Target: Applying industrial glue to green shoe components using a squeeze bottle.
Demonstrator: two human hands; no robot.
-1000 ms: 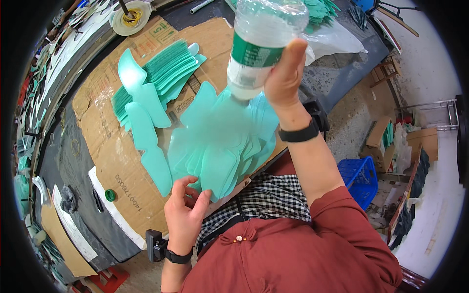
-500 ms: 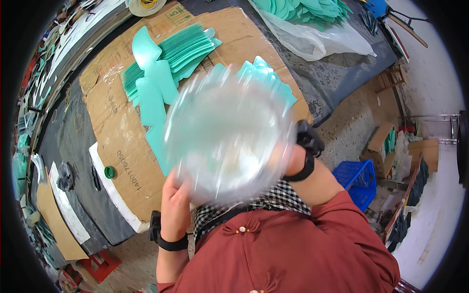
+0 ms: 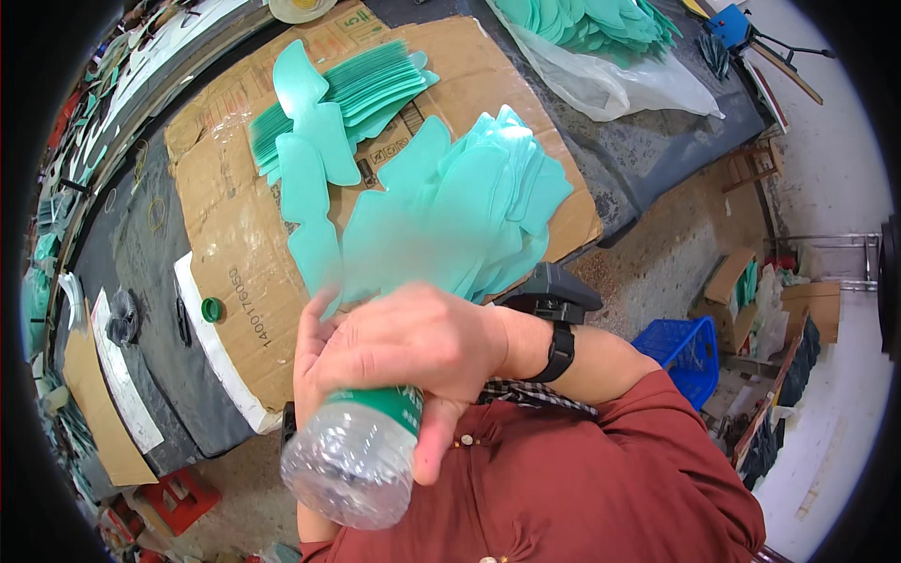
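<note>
My right hand point(image 3: 413, 338) is wrapped round a clear plastic bottle point(image 3: 349, 464) with a green label. The bottle is tilted, its base toward me at the lower left, and its mouth end is hidden by the hand. Just behind, my left hand point(image 3: 311, 340) shows only in part, with the visible fingers stretched out and the palm hidden. Beyond both hands, a loose heap of glossy mint-green cut pieces point(image 3: 469, 202) lies on a cardboard sheet point(image 3: 221, 244). A faint blur hangs over the heap. A green bottle cap point(image 3: 212, 310) rests on the cardboard's left part.
A neat stack of green pieces point(image 3: 375, 84) lies farther back, with overlapping single pieces point(image 3: 305, 192) beside it. More green pieces point(image 3: 587, 28) sit on a white plastic bag point(image 3: 648, 89) at the far right. A blue crate point(image 3: 678, 352) stands on the floor to the right.
The bottle, earlier a large blur close up between both hands, has dropped toward the lower left. My right hand has crossed over in front of my left, and the green heap is uncovered.
</note>
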